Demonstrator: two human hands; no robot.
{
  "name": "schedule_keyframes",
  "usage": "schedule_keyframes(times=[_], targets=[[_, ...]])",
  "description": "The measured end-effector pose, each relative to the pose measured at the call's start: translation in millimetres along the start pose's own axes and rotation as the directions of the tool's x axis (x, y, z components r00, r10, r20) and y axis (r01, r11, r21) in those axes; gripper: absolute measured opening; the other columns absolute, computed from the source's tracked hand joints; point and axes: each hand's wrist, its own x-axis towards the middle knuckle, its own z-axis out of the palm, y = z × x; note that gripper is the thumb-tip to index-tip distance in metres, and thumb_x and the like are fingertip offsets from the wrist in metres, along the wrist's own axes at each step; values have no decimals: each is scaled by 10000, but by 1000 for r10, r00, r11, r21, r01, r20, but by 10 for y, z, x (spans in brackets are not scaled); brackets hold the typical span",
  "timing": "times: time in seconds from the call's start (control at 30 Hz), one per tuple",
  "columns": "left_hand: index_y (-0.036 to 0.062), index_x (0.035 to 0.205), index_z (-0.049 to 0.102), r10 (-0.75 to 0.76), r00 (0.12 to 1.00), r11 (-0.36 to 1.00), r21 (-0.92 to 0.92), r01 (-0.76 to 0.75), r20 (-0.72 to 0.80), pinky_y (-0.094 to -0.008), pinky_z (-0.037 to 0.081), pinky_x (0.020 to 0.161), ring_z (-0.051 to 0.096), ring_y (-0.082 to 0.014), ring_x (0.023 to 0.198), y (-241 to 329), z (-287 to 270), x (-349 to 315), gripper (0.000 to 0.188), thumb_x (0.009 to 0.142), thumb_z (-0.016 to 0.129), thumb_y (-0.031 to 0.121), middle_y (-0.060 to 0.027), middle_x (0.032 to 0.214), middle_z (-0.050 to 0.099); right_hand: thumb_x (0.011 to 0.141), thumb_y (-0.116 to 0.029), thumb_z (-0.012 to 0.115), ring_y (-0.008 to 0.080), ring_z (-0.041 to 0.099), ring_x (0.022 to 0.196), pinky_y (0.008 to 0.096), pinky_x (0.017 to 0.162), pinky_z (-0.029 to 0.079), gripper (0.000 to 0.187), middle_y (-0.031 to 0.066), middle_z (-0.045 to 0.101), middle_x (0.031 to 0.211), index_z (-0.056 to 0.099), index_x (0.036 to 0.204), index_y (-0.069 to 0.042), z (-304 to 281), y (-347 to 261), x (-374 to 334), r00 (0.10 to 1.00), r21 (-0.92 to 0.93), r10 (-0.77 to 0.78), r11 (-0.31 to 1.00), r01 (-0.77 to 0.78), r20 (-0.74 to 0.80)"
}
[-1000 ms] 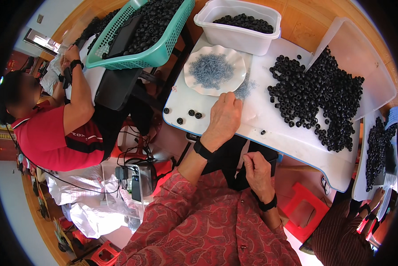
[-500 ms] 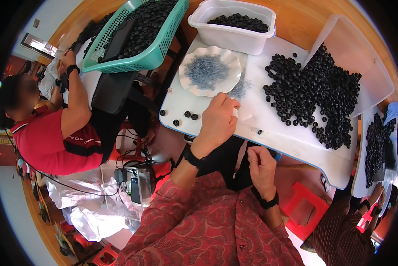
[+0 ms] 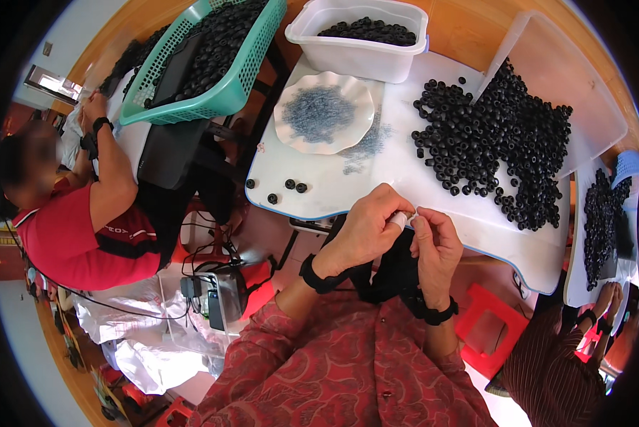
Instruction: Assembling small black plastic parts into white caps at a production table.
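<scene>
My left hand [image 3: 365, 231] and my right hand [image 3: 437, 250] meet over the front edge of the white table [image 3: 319, 192], thumbs and fingertips pinched together. Something tiny and pale shows between the fingertips, too small to name. A white wrap [image 3: 399, 220] covers a fingertip of my left hand. Beyond it, a scalloped white plate [image 3: 362, 117] holds many tiny grey-blue pieces, and more of these bits [image 3: 365, 153] lie scattered beside it. To the right spreads a large heap of small black ring-like parts [image 3: 490, 135]. Several single black parts [image 3: 290, 184] sit near the table's left corner.
A white tub [image 3: 362, 60] of black parts stands behind the plate. A clear bin [image 3: 575, 92] lies tipped behind the heap. At left is a green basket [image 3: 198, 108] of black parts, with a person in red beside it. A red stool [image 3: 490, 327] stands lower right.
My left hand has come back from beside the plate toward my body. My right hand has risen to meet it, fingertips together. The whole view has shifted slightly.
</scene>
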Motion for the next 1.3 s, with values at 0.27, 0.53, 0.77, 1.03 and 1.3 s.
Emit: schedule_keyframes(times=[0.27, 0.53, 0.77, 1.03, 1.3], targets=[[19, 989, 662, 22, 999, 1000, 7, -22, 34, -331, 465, 654, 593, -253, 749, 22, 119, 8, 195, 814, 590, -27, -118, 878, 596, 969, -102, 606, 22, 492, 565, 169, 476, 385, 98, -1, 618, 762, 612, 1015, -16, -56, 74, 3, 996, -24, -30, 999, 28, -86], [11, 995, 679, 94, 994, 984, 158, -85, -50, -361, 475, 637, 600, -291, 702, -125, 135, 285, 206, 806, 603, -21, -127, 843, 616, 971, -97, 592, 37, 504, 560, 170, 474, 394, 110, 52, 653, 849, 582, 1029, -4, -190, 180, -37, 981, 14, 8, 1000, -6, -192], [15, 1121, 638, 145, 980, 910, 406, -80, -134, -425, 481, 721, 594, -350, 814, -319, 238, 698, 301, 823, 600, 9, -176, 950, 574, 967, -85, 593, 38, 506, 558, 170, 475, 398, 102, 65, 664, 875, 582, 1027, -3, -255, 242, -104, 982, 10, 45, 999, -43, -182], [50, 1095, 618, 44, 996, 884, 468, -1, -79, -431, 484, 734, 595, -352, 836, -328, 237, 809, 300, 798, 635, 23, -170, 980, 577, 968, -93, 600, 34, 504, 556, 170, 474, 395, 92, 48, 658, 866, 586, 1020, -19, -295, 282, -127, 984, -13, 32, 999, -35, -175], [52, 1088, 603, 28, 988, 907, 419, 40, -154, -431, 485, 737, 601, -346, 844, -382, 244, 814, 347, 758, 711, 62, -162, 949, 590, 969, -86, 596, 33, 507, 559, 169, 477, 399, 86, 47, 657, 862, 583, 1020, -17, -266, 300, -144, 988, -14, 33, 999, -36, -154]])
